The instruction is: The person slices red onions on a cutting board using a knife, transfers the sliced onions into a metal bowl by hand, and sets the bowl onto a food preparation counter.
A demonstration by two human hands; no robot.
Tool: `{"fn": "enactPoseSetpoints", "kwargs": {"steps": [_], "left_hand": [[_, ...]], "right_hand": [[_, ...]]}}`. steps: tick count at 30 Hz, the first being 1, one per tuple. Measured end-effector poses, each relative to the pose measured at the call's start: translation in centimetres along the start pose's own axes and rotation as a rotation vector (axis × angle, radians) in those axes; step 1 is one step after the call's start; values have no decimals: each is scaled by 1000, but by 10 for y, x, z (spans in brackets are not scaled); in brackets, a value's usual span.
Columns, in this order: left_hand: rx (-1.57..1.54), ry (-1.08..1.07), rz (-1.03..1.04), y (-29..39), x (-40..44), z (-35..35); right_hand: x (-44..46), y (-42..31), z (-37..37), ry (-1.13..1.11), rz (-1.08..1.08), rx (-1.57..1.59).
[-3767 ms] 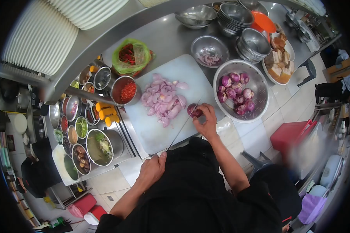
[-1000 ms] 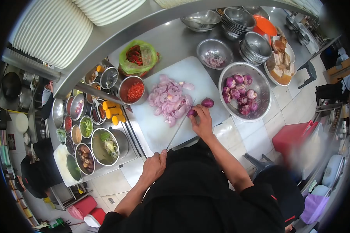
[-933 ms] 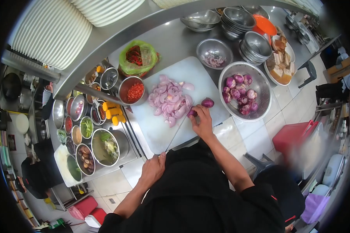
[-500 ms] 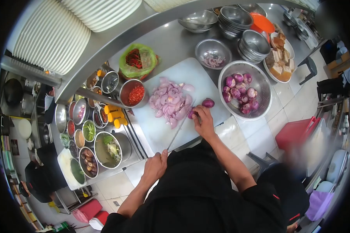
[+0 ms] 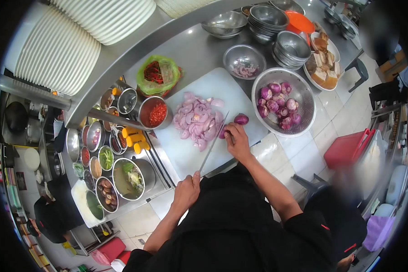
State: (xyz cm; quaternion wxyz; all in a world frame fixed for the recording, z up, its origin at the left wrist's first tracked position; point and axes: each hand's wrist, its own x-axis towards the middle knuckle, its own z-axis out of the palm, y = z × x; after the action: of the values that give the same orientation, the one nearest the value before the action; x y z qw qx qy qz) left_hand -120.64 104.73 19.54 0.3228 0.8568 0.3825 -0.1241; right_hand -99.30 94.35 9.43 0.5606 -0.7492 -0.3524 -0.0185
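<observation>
My left hand point(image 5: 187, 192) is closed around the handle of a knife point(image 5: 213, 145), whose blade slants up across the white cutting board point(image 5: 172, 156). My right hand point(image 5: 237, 141) pinches a red onion point(image 5: 222, 133) against the board, right beside the blade. On the blade's other side lies a heap of sliced onion point(image 5: 197, 119), pale purple and spread loosely. A second, whole red onion point(image 5: 241, 119) rests on the board just beyond my right fingers.
A perforated metal bowl point(image 5: 307, 97) of peeled red onions stands right of the board. Behind it are a smaller bowl point(image 5: 231, 56) with onion pieces and stacked metal bowls point(image 5: 268, 20). Chopped red chilli in a pot point(image 5: 165, 119) and several ingredient containers sit left. A metal shelf point(image 5: 122, 52) overhangs.
The knife blade has risen and now stands out beside the onion, its tip higher up. My left hand has shifted slightly right and up. My right hand keeps its grip on the onion.
</observation>
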Motion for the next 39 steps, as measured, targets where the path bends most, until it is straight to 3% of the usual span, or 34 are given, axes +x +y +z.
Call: {"fn": "enactPoseSetpoints", "kwargs": {"steps": [7, 14, 23, 25, 28, 39], "left_hand": [[85, -43, 20, -33, -3, 27], [-11, 8, -10, 2, 19, 9], [57, -19, -28, -12, -4, 15], [119, 0, 187, -19, 14, 32], [-6, -14, 6, 0, 27, 19], [57, -23, -15, -11, 1, 23]], "right_hand": [[2, 2, -2, -10, -27, -15], [1, 3, 1, 5, -20, 10], [-1, 4, 1, 10, -14, 22], [0, 2, -1, -9, -4, 28], [-1, 2, 0, -9, 0, 36], [-1, 3, -3, 14, -33, 47]]}}
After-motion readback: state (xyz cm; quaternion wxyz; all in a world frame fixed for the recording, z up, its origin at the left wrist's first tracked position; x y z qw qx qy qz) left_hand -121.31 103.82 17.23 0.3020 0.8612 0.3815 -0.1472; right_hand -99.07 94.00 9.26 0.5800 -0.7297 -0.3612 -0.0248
